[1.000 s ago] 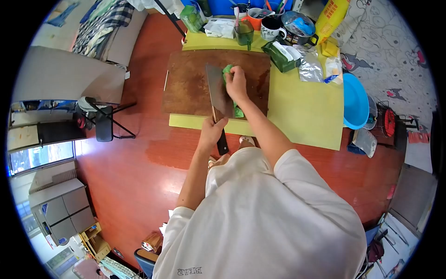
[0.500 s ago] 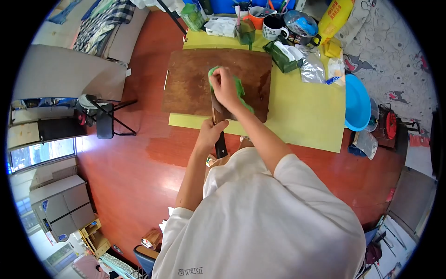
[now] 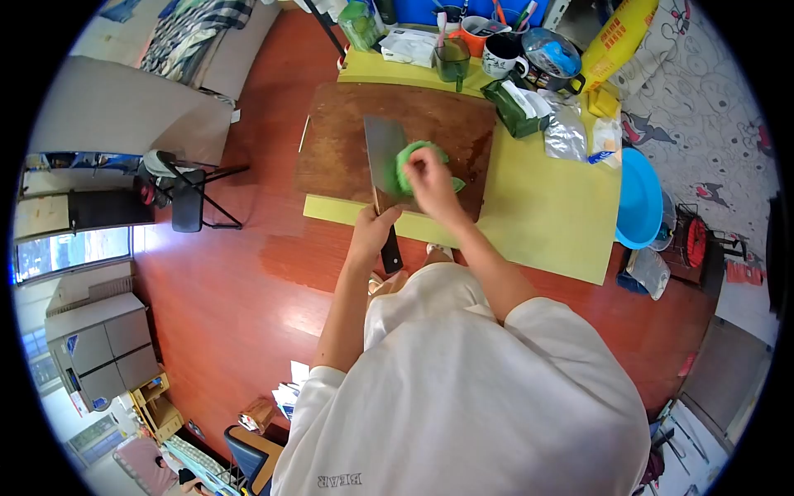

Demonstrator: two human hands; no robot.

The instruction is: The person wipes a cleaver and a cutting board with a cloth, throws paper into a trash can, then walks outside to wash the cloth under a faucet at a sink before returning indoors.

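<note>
My left hand [image 3: 377, 226] is closed round the black handle of a cleaver [image 3: 380, 149], low at the front edge of the board. Its broad blade points away from me with a flat side facing up, over the brown wooden chopping board [image 3: 335, 136]. My right hand [image 3: 432, 178] has its fingers curled on a bunched green cloth [image 3: 404, 165], just right of the blade. The cloth overlaps or touches the blade's right side, which I cannot tell exactly. Part of the cloth is hidden under the fingers, and a loose end shows beyond them.
The board lies on a yellow-topped table [image 3: 546, 215]. Along the back stand a green cup [image 3: 452, 59], a white mug [image 3: 503, 56], a wipes pack [image 3: 517, 107] and a lidded pot [image 3: 552, 54]. A blue basin [image 3: 639, 198] is beyond the right edge; a folding chair [image 3: 188, 198] stands left.
My right hand has moved right and towards me with the cloth, off the cleaver blade's face. More of the blade shows now, and its tip leans further left. My left hand keeps the handle.
</note>
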